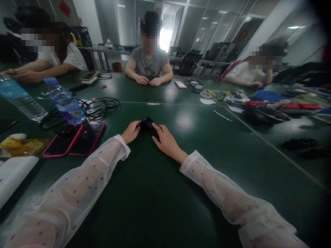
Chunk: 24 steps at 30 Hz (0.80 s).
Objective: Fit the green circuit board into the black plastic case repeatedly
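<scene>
A small black object (147,123), boxy at its left end, rests low over the green table (144,193) between my two hands. My left hand (131,132) is closed at its left side, thumb and fingers pressed together on its edge. From the right, my right hand (167,140) is wrapped round the longer part, with its fingers over the top. What the object is cannot be made out. Both of my forearms are in sheer white dotted sleeves.
Two phones (86,139), water bottles (66,103) and coiled black cables (103,105) lie to the left. A wrench-like metal tool (222,116) and piled wires (227,96) are at the right. Three people sit round the table's far side.
</scene>
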### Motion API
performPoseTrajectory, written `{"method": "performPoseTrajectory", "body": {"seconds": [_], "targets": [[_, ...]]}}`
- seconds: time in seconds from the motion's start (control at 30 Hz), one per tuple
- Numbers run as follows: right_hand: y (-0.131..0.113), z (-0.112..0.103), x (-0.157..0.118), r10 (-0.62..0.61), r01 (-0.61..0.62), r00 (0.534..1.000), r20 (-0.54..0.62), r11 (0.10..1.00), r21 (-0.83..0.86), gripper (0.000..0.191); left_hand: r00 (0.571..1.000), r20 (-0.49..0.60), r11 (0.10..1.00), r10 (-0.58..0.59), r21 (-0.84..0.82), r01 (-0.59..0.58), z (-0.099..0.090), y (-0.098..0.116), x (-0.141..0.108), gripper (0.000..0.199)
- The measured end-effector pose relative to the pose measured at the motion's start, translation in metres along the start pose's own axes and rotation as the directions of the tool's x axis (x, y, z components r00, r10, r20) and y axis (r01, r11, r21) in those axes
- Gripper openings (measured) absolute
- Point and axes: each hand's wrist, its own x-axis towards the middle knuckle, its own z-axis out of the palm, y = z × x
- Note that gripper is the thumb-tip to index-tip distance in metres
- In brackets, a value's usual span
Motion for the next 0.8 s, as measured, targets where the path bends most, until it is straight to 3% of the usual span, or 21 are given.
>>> {"method": "performPoseTrajectory", "body": {"seconds": [0.13, 0.23, 0.37, 0.6, 0.73, 0.8], "targets": [[0.002, 0.0, 0.001, 0.0, -0.001, 1.0, 0.025, 0.998, 0.055, 0.06, 0.998, -0.043, 0.995, -0.04, -0.09, 0.036, -0.001, 0.003, 0.0, 0.045], [0.006, -0.002, 0.003, -0.015, 0.008, 0.999, 0.043, 0.988, 0.154, 0.059, 0.999, -0.021, 0.997, -0.024, -0.078, 0.022, -0.005, 0.011, -0.003, 0.039], [0.01, -0.005, 0.005, -0.069, 0.052, 0.996, 0.057, 0.966, 0.254, 0.055, 0.997, -0.065, 0.997, -0.051, -0.06, 0.047, -0.009, 0.02, -0.005, 0.052], [0.001, -0.009, 0.005, -0.166, 0.156, 0.984, 0.062, 0.977, 0.143, 0.051, 0.995, 0.047, 0.996, -0.084, 0.034, 0.083, -0.01, 0.023, -0.006, 0.052], [0.001, -0.006, 0.003, -0.137, 0.132, 0.991, 0.006, 0.963, 0.235, 0.049, 0.995, 0.054, 0.995, -0.089, 0.046, 0.087, -0.011, 0.022, -0.006, 0.054], [0.005, -0.003, 0.003, -0.05, 0.054, 0.999, -0.021, 0.947, 0.316, 0.052, 0.995, 0.052, 0.995, -0.088, 0.043, 0.086, -0.011, 0.022, -0.006, 0.054]]}}
